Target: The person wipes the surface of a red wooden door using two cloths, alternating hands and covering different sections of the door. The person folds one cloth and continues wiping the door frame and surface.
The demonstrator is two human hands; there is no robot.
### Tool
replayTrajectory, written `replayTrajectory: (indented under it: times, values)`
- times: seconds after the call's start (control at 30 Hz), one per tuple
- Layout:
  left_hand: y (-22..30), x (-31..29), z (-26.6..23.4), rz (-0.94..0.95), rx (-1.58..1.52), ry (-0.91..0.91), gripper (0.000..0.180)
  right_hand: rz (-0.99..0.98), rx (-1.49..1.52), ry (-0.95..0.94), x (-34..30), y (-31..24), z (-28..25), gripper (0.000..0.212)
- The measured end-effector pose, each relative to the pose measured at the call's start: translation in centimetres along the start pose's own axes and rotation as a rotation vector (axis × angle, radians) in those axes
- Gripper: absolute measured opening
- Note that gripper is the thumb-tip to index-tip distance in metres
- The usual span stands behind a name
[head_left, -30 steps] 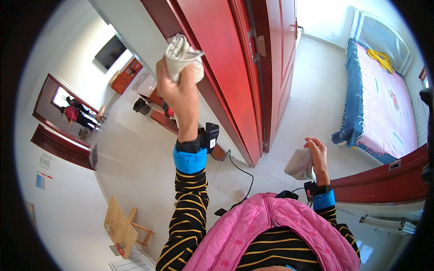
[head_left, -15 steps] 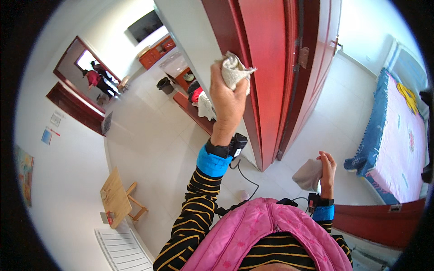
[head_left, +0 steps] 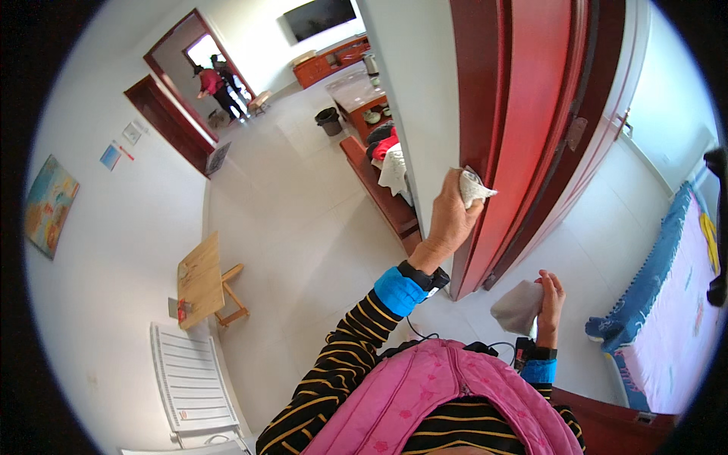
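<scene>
My left hand [head_left: 449,221] is closed around a crumpled off-white cloth [head_left: 473,188], at the edge of the red door frame [head_left: 533,106] where it meets the pale wall. The fingers on the far side of the cloth are partly hidden. Lower down and to the right, my right hand [head_left: 551,309] grips a light grey, folded cloth [head_left: 516,307] that hangs apart from the frame. Beyond the frame, a red door [head_left: 599,171] stands swung inward, with a metal hinge [head_left: 576,132] showing on its side.
A bed [head_left: 675,318] with a blue-edged cover is at right. Leftward are a small wooden folding table [head_left: 202,282], a white slatted rack [head_left: 193,377], a red-brown bench [head_left: 381,186] with clothes, and a black bin [head_left: 328,121]. Two people [head_left: 220,87] stand in the far doorway.
My left hand with the off-white cloth has moved lower along the door frame. The view has turned left, so the room has shifted rightward. My right hand still holds the grey cloth.
</scene>
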State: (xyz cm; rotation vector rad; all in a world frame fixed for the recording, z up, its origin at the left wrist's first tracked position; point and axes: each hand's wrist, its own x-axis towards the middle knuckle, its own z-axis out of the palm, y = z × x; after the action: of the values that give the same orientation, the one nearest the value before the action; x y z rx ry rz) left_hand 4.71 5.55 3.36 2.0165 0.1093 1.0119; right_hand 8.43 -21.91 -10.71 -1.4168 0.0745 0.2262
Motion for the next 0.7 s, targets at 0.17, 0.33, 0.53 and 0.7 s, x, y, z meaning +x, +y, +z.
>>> replayTrajectory:
  times: [0.17, 0.33, 0.53, 0.7]
  values:
    - [-1.1, -0.6, -0.3, -0.054, 0.036, -0.071, 0.033, -0.068, 0.017, -0.116, 0.7, 0.0, 1.5, 0.026]
    - [-1.1, -2.2, 0.8, -0.074, 0.073, -0.096, 0.034, -0.061, 0.027, -0.155, 1.2, 0.9, 0.8, 0.026]
    - [-1.8, -1.9, 0.5, -0.152, 0.034, -0.114, 0.034, -0.04, 0.039, -0.13, 1.2, 1.3, 0.1, 0.028]
    - [-2.2, -1.5, -0.3, -0.171, 0.035, -0.134, 0.034, -0.068, 0.094, -0.043, 0.5, 0.6, 0.1, 0.029]
